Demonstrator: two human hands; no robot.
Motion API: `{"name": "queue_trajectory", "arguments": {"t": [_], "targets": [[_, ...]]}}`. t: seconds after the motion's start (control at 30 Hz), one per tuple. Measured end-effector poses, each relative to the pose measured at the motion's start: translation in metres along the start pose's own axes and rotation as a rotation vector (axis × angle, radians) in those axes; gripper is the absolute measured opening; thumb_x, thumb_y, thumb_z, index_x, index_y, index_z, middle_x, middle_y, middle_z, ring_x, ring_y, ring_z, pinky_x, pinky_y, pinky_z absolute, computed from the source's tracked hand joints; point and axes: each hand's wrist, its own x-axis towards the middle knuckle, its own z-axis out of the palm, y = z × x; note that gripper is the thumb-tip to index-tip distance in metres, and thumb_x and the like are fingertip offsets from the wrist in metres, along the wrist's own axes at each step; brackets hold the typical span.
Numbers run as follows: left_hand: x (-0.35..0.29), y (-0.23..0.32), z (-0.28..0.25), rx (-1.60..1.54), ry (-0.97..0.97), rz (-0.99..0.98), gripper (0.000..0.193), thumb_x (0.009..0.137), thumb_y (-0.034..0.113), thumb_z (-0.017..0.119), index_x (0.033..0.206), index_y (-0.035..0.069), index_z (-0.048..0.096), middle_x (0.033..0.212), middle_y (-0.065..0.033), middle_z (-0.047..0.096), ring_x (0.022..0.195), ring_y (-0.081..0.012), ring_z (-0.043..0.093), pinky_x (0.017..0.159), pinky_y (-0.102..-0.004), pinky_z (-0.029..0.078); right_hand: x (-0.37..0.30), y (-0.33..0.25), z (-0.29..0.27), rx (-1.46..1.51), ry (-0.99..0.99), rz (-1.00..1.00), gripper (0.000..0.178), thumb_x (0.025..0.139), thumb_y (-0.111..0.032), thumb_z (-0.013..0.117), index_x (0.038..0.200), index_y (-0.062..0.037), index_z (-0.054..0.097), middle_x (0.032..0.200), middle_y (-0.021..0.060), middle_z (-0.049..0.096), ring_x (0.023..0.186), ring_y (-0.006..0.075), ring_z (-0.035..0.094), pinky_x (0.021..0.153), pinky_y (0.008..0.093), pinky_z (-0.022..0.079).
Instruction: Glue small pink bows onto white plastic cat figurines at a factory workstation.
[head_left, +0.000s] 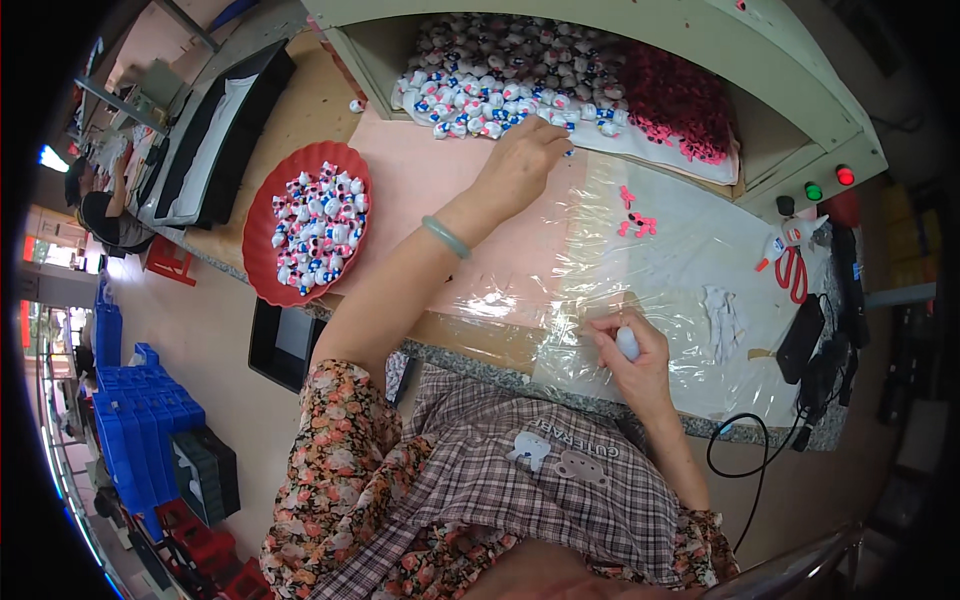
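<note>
My left hand [528, 158], with a pale green bangle [446, 237] at its wrist, reaches to the front edge of a heap of small white, blue and pink figures [480, 103]. Its fingers are bent together beside the nearest figures; what they hold, if anything, is hidden. Nearer to me, above the table's front edge, my right hand [636, 365] is closed around a small white bottle [627, 343]. Several loose pink pieces [640, 225] lie on the clear plastic sheet beyond it. At the left, a red scalloped tray [256, 226] holds many such figures.
The heap lies in a pale green cabinet [800, 112], beside a pile of dark pink pieces [675, 110]. Red-handled scissors [792, 275], a white glove [722, 322], a black adapter [800, 340] and cables are at the right. A long black tray [215, 150] is at the far left.
</note>
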Motion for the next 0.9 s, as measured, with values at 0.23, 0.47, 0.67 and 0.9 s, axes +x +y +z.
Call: {"name": "queue_trajectory", "arguments": {"t": [0.23,0.47,0.67,0.9], "targets": [[0.007,-0.006,0.013,0.175,-0.173,0.080,0.034,0.069,-0.004,0.058,0.102,0.002,0.061,0.102,-0.0104,0.061,0.096,-0.0300,0.055,0.084,-0.0414,0.046,-0.006,0.002,-0.006,0.034,-0.007,0.049,0.008,0.084,0.000,0.065,0.092,0.0010,0.064,0.080,0.0035,0.061,0.062,0.0063,0.055,0.054,0.0215,0.044],[-0.023,0.064,-0.022,-1.129,-0.003,-0.668,0.015,0.092,0.007,0.059,0.105,0.000,0.056,0.099,-0.0079,0.062,0.088,-0.0120,0.064,0.070,-0.0241,0.052,-0.005,-0.001,-0.016,0.329,-0.021,0.104,0.028,0.087,0.004,0.056,0.112,-0.0036,0.046,0.089,0.0052,0.055,0.066,0.0074,0.050,0.058,0.0211,0.043],[-0.069,0.113,-0.053,-1.545,-0.112,-0.911,0.031,0.089,0.003,0.061,0.120,-0.001,0.057,0.093,-0.0061,0.065,0.080,-0.0106,0.062,0.071,-0.0241,0.052,-0.001,-0.003,-0.026,0.420,-0.077,0.044,0.027,0.087,0.000,0.051,0.111,-0.0049,0.040,0.107,0.0086,0.048,0.079,0.0110,0.052,0.069,0.0248,0.045],[-0.089,0.146,-0.066,-1.564,0.005,-0.936,0.036,0.087,-0.001,0.062,0.122,-0.002,0.056,0.104,-0.0088,0.064,0.085,-0.0119,0.062,0.073,-0.0240,0.052,-0.003,-0.005,-0.024,0.289,0.066,-0.105,0.032,0.085,-0.005,0.065,0.113,0.0007,0.051,0.103,0.0094,0.053,0.068,0.0115,0.057,0.049,0.0193,0.039]]}}
